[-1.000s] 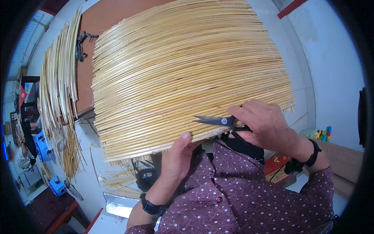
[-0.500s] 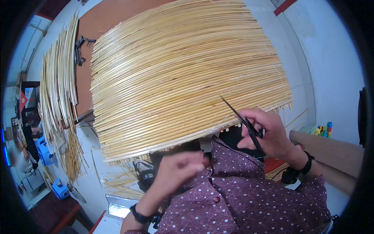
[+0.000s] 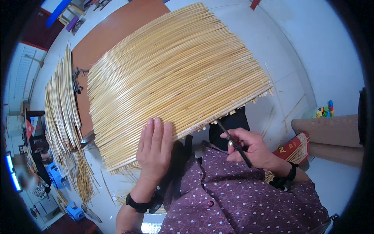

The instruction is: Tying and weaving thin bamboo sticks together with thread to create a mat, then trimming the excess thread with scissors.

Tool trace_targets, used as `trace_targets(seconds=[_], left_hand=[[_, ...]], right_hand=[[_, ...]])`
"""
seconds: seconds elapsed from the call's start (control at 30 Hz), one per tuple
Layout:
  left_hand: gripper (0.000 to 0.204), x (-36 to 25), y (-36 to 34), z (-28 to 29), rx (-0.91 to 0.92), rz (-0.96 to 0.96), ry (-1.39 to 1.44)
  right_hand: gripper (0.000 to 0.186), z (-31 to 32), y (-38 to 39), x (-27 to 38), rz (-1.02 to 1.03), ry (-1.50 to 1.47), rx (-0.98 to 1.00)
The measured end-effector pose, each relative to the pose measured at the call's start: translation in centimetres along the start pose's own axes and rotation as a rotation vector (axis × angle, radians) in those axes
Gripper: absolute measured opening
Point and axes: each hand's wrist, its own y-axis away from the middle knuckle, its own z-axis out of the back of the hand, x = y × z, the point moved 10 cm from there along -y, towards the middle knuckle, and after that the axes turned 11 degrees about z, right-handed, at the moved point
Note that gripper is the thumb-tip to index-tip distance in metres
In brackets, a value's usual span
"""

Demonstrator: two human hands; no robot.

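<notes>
A broad mat of yellow reed-like stalks [image 3: 175,78] lies slanting across the table, with pale threads showing along its near and right edges. On its near edge my left hand [image 3: 156,144] rests flat, fingers stretched out together and pointing away from me. Off that same edge, farther right, my right hand [image 3: 251,150] is closed around a slim dark pointed tool [image 3: 228,134]. The tool's tip comes close to the stalk ends at the mat's edge; whether it touches them I cannot tell. Its exact kind is unclear.
A brown tabletop [image 3: 113,29] extends beyond the mat, with a dark metal clamp-like device [image 3: 77,82] at its left edge. Bundled loose stalks [image 3: 62,101] hang at the left. Blue stools [image 3: 74,210] stand lower left; a red box [image 3: 300,148] holding stalks is at the right.
My left hand has come forward from near my body onto the mat. My right hand has moved slightly down and left, lowering the tool to the mat's edge. The view has shifted.
</notes>
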Motion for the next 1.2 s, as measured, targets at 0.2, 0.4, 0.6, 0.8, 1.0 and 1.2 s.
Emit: trace_targets(seconds=[0.2, 0.4, 0.6, 0.8, 1.0, 1.2], left_hand=[[0.028, -0.8, 0.0, 0.0, -0.057, -0.083, -0.035], [0.031, -0.4, 0.1, -0.2, -0.058, -0.069, -0.01], [0.05, 1.2, 0.6, -0.1, -0.019, 0.077, 0.135], [0.058, 2.3, 1.0, -0.1, -0.011, 0.16, 0.214], [0.063, 2.2, 2.0, 0.5, 0.019, 0.133, 0.124], [0.062, 0.7, 0.3, -0.9, 0.039, 0.117, 0.042]], right_hand=[[0.053, 0.2, 0.9, -1.1, 0.026, 0.073, 0.005], [0.05, -0.2, 1.4, -3.0, -0.017, -0.017, -0.017], [0.049, -0.3, 1.4, -3.2, -0.037, 0.006, 0.023], [0.046, -0.5, 1.1, -3.7, -0.044, -0.045, 0.016], [0.048, -0.6, 1.3, -4.5, -0.147, -0.129, -0.016], [0.046, -1.1, 1.3, -4.8, -0.158, -0.218, -0.024]])
